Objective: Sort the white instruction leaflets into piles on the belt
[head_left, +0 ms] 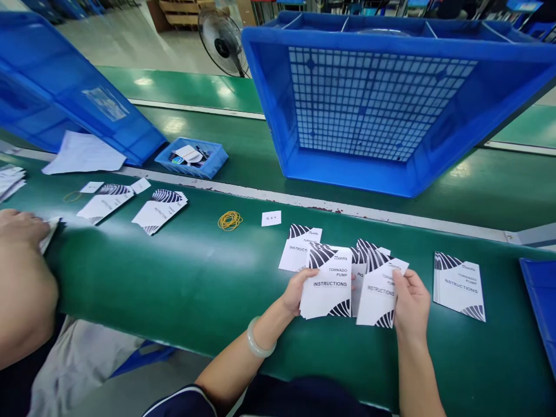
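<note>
My left hand [299,291], with a pale bangle on its wrist, is closed on a small stack of instruction booklets [328,295]. The top cover reads "Tornado Pump Instructions". In my right hand [411,298] is another instruction booklet [377,295], pinched at its right edge; whether it is one or more I cannot tell. Both are held above the green table. Behind them, partly hidden, lie more booklets [290,255]. To the right of my right hand rests a neat pile of the same booklets [461,286].
A handwritten card [271,218] and yellow rubber bands [230,220] lie left of centre. Further left are two booklet stacks [160,211] and a co-worker's arm [26,278]. A large blue crate [347,168] stands tilted behind, near a small blue tray [212,162].
</note>
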A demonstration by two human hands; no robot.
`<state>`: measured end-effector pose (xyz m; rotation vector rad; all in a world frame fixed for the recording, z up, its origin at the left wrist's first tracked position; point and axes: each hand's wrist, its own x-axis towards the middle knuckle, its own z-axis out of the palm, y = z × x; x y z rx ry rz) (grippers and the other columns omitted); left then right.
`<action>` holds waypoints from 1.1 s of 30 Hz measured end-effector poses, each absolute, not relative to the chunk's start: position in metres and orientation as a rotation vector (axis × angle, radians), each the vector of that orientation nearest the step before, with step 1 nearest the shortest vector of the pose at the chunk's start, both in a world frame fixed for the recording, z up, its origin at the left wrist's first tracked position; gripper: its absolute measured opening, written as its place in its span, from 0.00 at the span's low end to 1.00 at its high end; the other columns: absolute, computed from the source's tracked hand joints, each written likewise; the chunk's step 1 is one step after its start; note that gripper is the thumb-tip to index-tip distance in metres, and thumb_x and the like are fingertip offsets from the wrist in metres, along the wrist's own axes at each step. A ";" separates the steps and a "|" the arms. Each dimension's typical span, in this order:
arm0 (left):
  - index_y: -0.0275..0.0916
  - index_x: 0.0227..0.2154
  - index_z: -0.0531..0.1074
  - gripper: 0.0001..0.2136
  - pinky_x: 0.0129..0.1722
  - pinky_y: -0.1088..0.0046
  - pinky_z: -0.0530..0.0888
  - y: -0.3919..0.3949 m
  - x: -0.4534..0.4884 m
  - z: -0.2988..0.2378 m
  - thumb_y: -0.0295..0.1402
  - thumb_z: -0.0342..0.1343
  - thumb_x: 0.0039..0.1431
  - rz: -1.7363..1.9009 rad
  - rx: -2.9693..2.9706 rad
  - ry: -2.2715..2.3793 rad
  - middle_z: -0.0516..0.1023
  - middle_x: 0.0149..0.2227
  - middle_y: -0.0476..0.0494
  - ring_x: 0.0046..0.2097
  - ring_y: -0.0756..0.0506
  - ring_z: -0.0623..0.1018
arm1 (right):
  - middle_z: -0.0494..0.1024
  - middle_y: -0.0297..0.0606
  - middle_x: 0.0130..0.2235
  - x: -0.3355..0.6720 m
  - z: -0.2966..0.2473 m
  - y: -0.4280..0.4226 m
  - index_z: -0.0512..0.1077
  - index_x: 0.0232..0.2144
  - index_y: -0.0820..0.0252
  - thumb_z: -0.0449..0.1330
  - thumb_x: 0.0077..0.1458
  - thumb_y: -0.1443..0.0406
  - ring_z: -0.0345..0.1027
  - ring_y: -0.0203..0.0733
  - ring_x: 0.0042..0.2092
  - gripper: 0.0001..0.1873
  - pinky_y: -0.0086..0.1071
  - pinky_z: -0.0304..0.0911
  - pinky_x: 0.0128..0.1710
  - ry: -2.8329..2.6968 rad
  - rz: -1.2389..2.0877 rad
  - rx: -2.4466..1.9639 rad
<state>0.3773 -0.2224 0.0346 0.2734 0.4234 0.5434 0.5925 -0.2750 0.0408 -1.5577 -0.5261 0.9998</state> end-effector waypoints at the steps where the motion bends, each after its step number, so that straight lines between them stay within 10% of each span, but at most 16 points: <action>1: 0.28 0.55 0.60 0.27 0.46 0.62 0.67 -0.220 0.376 0.038 0.38 0.45 0.53 0.556 0.273 0.375 0.69 0.53 0.31 0.53 0.33 0.70 | 0.76 0.36 0.31 0.597 0.040 -0.274 0.69 0.36 0.57 0.61 0.49 0.53 0.70 0.42 0.30 0.16 0.33 0.65 0.27 -0.510 0.959 -1.586; 7: 0.27 0.56 0.59 0.28 0.49 0.58 0.65 -0.218 0.376 0.042 0.33 0.45 0.51 0.545 0.302 0.379 0.69 0.53 0.30 0.53 0.33 0.69 | 0.68 0.44 0.51 0.596 0.037 -0.271 0.62 0.52 0.56 0.55 0.55 0.56 0.61 0.49 0.51 0.24 0.40 0.60 0.46 -0.990 0.465 -1.869; 13: 0.25 0.38 0.72 0.18 0.32 0.69 0.70 -0.237 0.389 0.023 0.27 0.52 0.42 0.437 0.351 0.623 0.79 0.31 0.36 0.30 0.43 0.77 | 0.73 0.37 0.34 0.568 0.032 -0.276 0.67 0.38 0.57 0.56 0.54 0.56 0.66 0.41 0.34 0.13 0.33 0.61 0.33 -1.363 0.798 -1.725; 23: 0.27 0.37 0.73 0.18 0.30 0.70 0.72 -0.238 0.389 0.020 0.27 0.53 0.40 0.447 0.337 0.678 0.79 0.30 0.37 0.31 0.42 0.77 | 0.65 0.30 0.24 0.569 0.029 -0.281 0.65 0.25 0.59 0.54 0.57 0.57 0.56 0.34 0.25 0.14 0.27 0.52 0.24 -1.228 0.777 -1.700; 33: 0.26 0.44 0.70 0.20 0.33 0.68 0.72 -0.234 0.386 0.025 0.29 0.56 0.46 0.499 0.370 0.724 0.79 0.36 0.34 0.37 0.40 0.78 | 0.68 0.29 0.21 0.569 0.032 -0.281 0.65 0.37 0.58 0.56 0.55 0.55 0.59 0.36 0.23 0.13 0.27 0.55 0.22 -1.018 0.743 -1.773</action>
